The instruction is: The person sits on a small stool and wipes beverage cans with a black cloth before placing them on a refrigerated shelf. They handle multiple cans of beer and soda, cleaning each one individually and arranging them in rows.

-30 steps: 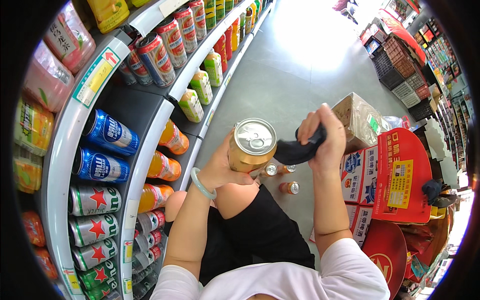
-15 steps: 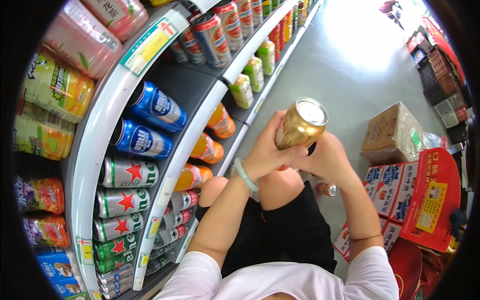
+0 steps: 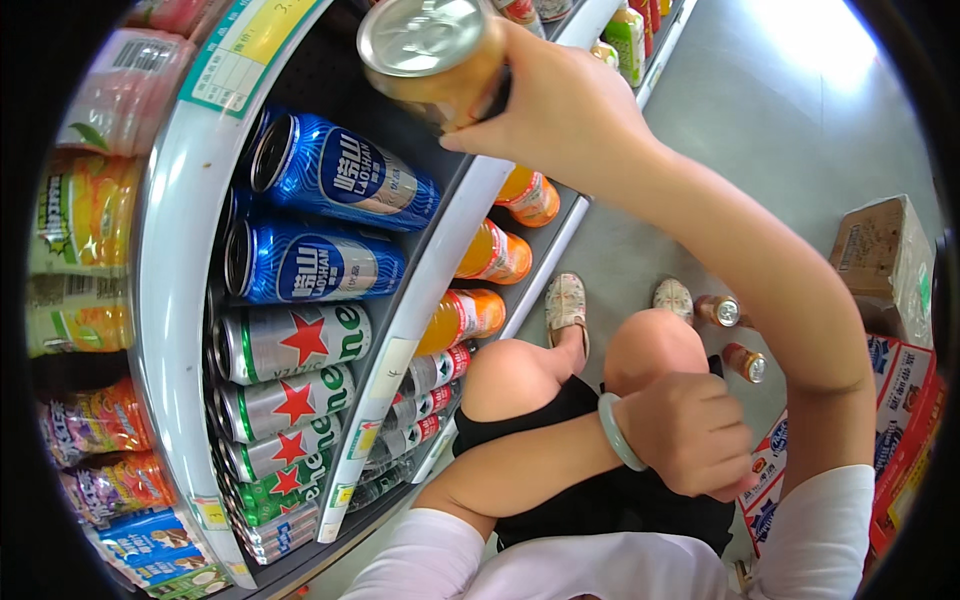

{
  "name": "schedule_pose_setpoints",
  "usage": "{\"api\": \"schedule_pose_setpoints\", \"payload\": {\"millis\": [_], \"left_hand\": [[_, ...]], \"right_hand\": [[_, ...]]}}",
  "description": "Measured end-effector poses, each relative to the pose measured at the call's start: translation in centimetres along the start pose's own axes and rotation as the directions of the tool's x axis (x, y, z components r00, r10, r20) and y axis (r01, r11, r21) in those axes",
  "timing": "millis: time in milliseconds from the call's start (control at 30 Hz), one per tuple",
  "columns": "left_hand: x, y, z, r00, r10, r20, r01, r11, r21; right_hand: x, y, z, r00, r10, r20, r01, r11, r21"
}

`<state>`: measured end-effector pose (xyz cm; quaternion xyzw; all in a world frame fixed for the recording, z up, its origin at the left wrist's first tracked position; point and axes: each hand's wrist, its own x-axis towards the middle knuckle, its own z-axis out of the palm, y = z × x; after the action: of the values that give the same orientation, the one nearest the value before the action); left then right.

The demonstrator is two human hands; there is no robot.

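My right hand (image 3: 560, 110) is wrapped round a gold drink can (image 3: 430, 45), its silver lid tilted up toward me. It holds the can out at the dark shelf gap, just above two blue cans (image 3: 365, 175) lying on their sides. Below these lie silver cans with red stars (image 3: 300, 338) and green ones (image 3: 275, 495). Over my lap my left hand (image 3: 695, 435) is curled into a fist, back of the hand up, with a pale green bangle (image 3: 622, 432) at the wrist. Whether anything is inside the fist is hidden.
Curved shelf rails (image 3: 165, 270) run along my left, with orange bottles (image 3: 492, 250) on a tier behind. Two cans, one (image 3: 718, 310) and another (image 3: 745, 362), are on the floor by my feet. A cardboard box (image 3: 885, 265) and red-and-white cartons (image 3: 895, 400) stand at the right.
The gold can has gone from between both hands, over my knees, up and left to the shelf in my right hand. My left hand has let go of it and drawn back to my lap.
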<state>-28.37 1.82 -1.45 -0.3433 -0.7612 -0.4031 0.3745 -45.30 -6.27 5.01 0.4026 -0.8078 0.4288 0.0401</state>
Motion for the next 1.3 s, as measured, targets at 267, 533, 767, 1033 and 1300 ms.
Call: {"api": "schedule_pose_setpoints", "payload": {"millis": [267, 533, 767, 1033, 1300], "left_hand": [[-2.1, 0.2, 5.8, 0.914, -0.273, 0.301, 0.302, 0.952, -0.055], [-2.3, -1.6, 5.6, 0.947, -0.288, 0.144, 0.303, 0.948, -0.1], [-2.5, -2.6, 5.8, 0.941, -0.311, 0.132, 0.324, 0.941, -0.095], [-2.6, -2.8, 6.1, 0.933, -0.337, 0.129, 0.347, 0.936, -0.059], [-3.9, -3.7, 8.1, 0.912, -0.375, 0.164, 0.365, 0.927, 0.089]], "right_hand": [[10.4, -3.2, 3.7, 0.883, 0.003, 0.469, 0.035, 0.997, -0.072], [15.4, -3.7, 14.2, 0.946, -0.075, 0.314, 0.105, 0.991, -0.079], [16.5, -3.9, 16.2, 0.932, -0.101, 0.349, 0.157, 0.978, -0.135], [16.9, -5.0, 18.2, 0.942, -0.111, 0.316, 0.153, 0.982, -0.114], [11.5, -3.4, 11.7, 0.976, -0.214, 0.04, 0.214, 0.977, 0.005]]}}
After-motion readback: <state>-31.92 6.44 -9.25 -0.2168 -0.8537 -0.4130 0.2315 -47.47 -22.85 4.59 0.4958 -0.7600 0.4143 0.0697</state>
